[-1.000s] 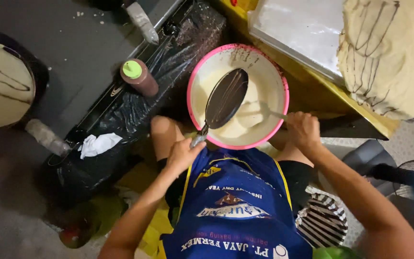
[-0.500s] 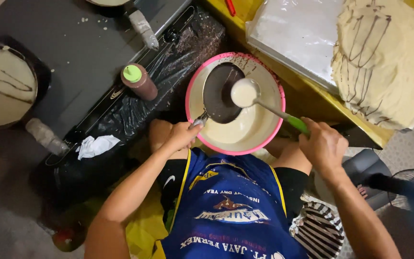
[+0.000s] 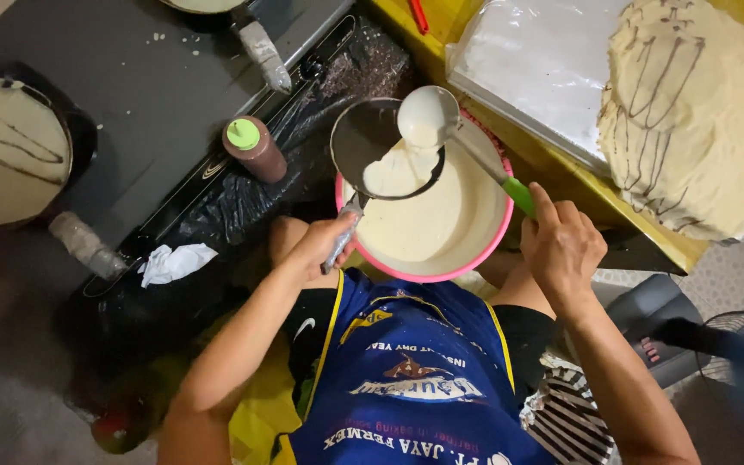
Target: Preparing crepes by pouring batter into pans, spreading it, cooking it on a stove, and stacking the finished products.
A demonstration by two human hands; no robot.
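My left hand (image 3: pixel 325 245) grips the wrapped handle of a small dark frying pan (image 3: pixel 370 138), held level over a pink-rimmed bowl of pale batter (image 3: pixel 441 232). My right hand (image 3: pixel 561 245) holds a green-handled ladle (image 3: pixel 428 116). The ladle is tipped over the pan and batter runs from it into a pale pool on the pan's right side. The bowl rests between my knees, just below the pan.
A brown squeeze bottle with a green cap (image 3: pixel 254 148) stands on the dark stove top (image 3: pixel 157 95). Another pan with a striped crepe (image 3: pixel 6 155) sits at left. A stack of striped crepes (image 3: pixel 699 120) lies on the yellow table, beside a plastic sheet (image 3: pixel 544 60).
The pan has been lifted off the batter and turned face up. The ladle rose from the bowl and now pours batter into the pan.
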